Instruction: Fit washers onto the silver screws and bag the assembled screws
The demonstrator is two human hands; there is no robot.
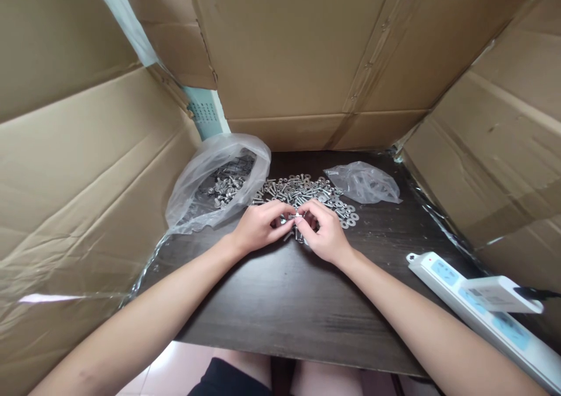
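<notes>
Both hands meet over the near side of a pile of loose metal bolts and washers (302, 191) on the dark table. My left hand (265, 226) is closed, with thumb and fingertips pinching one end of a small shiny bolt (298, 215). From the other side, my right hand (322, 229) pinches the same bolt. Fingertips cover most of it, so I cannot tell whether a nut or washer is on it. To the left, an open clear plastic bag (193, 186) holds more bolt-like metal pieces.
A crumpled clear plastic bag (366, 183) lies right of the pile. A white power strip (477, 308) with a plugged-in adapter (502, 294) runs along the right side. Cardboard walls (298, 51) enclose the back and both sides of the dark table (280, 302).
</notes>
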